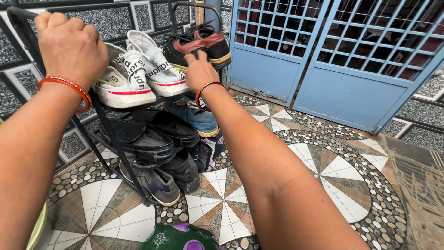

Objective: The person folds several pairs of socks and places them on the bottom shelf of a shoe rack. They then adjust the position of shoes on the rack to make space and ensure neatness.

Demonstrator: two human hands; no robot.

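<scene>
the pair of white sneakers (138,74) sat on the top shelf of the black shoe rack (115,139), just left of the dark brown shoes (203,46). the right hand (200,69) lay spread against the nearer sneaker's toe, while the left hand (71,46) was curled shut on the rack's top rail. judging by this, a steadied frame and a push from the sole edge would have kept the pair level.

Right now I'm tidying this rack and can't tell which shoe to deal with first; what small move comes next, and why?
Probably close the right hand on the black-and-brown shoe and draw it inward. That hand already rests against its near side, the shoe sits at the top shelf's end, and the left hand is gripping the rack frame, steadying it beside the white sneakers.
</scene>
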